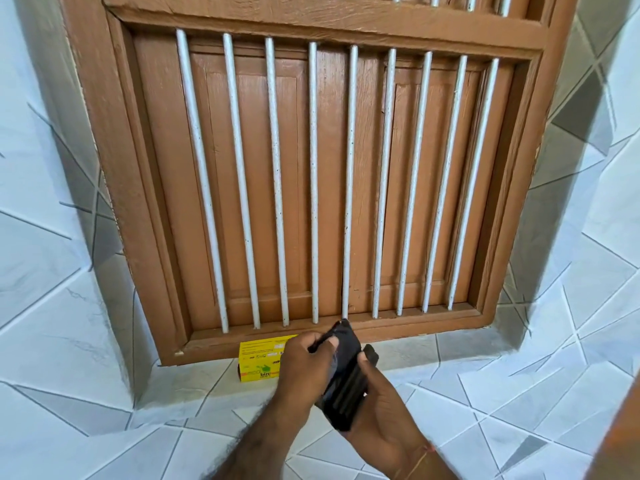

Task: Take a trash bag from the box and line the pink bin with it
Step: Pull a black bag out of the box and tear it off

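A folded black trash bag is held between both hands above the tiled ledge. The left hand pinches its upper edge; the right hand is closed around its lower part. The yellow box stands behind, against the wooden window frame.

Probably home: tiled walls, barred window
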Action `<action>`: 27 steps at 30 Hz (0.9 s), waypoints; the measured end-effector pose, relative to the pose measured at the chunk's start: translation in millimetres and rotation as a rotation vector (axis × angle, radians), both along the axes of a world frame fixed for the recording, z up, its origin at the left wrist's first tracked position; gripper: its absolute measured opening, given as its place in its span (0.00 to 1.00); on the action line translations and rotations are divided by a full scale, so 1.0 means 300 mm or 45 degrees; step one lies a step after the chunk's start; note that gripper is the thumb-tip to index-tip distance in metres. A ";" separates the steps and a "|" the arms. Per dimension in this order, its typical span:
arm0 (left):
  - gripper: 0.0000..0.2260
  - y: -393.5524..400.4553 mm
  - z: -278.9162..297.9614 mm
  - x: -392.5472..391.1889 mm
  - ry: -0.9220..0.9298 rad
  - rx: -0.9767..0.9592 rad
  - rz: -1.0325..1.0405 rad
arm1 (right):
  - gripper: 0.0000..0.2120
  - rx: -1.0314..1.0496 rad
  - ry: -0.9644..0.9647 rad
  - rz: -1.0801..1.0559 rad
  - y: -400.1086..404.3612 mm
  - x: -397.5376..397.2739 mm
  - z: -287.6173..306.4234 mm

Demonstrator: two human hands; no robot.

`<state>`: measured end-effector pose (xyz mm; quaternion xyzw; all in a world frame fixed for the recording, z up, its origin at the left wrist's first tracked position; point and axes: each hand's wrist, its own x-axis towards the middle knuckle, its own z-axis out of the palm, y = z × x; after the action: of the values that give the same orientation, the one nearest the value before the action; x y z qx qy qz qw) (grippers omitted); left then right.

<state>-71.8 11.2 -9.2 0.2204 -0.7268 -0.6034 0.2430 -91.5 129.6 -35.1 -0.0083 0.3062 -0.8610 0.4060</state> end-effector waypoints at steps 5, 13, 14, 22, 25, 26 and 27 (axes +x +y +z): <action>0.06 -0.139 0.056 0.041 0.045 0.186 0.228 | 0.14 0.106 0.038 0.016 0.032 -0.041 0.005; 0.09 -0.325 0.105 0.182 -0.305 -0.593 0.829 | 0.19 0.410 0.269 -0.082 0.084 -0.125 0.004; 0.10 -0.310 0.104 0.186 -0.313 -0.939 0.922 | 0.20 0.431 0.342 -0.083 0.081 -0.129 0.012; 0.19 -0.101 0.130 0.041 -0.268 -0.490 -0.707 | 0.20 0.362 0.750 0.222 0.071 -0.121 0.146; 0.14 -0.143 0.119 0.048 -0.180 -0.303 -0.691 | 0.22 0.389 0.675 0.166 0.113 -0.147 0.162; 0.13 -0.167 0.123 0.052 -0.157 -0.273 -0.649 | 0.23 0.395 0.634 0.140 0.128 -0.155 0.161; 0.12 -0.196 0.131 0.062 -0.140 -0.294 -0.618 | 0.23 0.403 0.594 0.120 0.142 -0.161 0.162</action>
<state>-53.3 -47.5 30.2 0.0429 -0.8344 -0.5444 0.0750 -139.9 172.3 13.4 -0.1570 0.5213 -0.7575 0.3602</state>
